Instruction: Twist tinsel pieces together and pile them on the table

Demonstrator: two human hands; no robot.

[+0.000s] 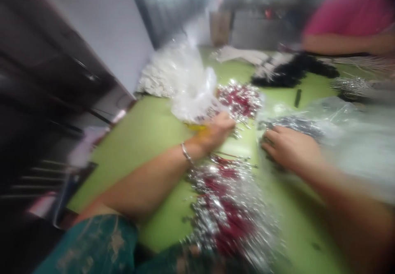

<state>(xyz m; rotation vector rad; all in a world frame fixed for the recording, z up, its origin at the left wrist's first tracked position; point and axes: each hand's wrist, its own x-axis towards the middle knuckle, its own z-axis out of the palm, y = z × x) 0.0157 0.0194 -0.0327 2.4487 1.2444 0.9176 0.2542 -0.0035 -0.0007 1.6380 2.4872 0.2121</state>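
Observation:
My left hand, a bracelet at its wrist, is closed beside a white plastic bag and a small heap of red pieces with silvery ends. What its fingers hold is blurred. My right hand has its fingers curled at the edge of a clear plastic bag with dark grey pieces; its grip is too smeared to make out. Between my forearms spreads a larger pile of red and silvery pieces, near the front edge of the green table.
Black and white bundled cords lie at the back right, near a small black strip. Silvery strands are at the right. Across the table is a person's pink sleeve and forearm. A pale panel stands at the left.

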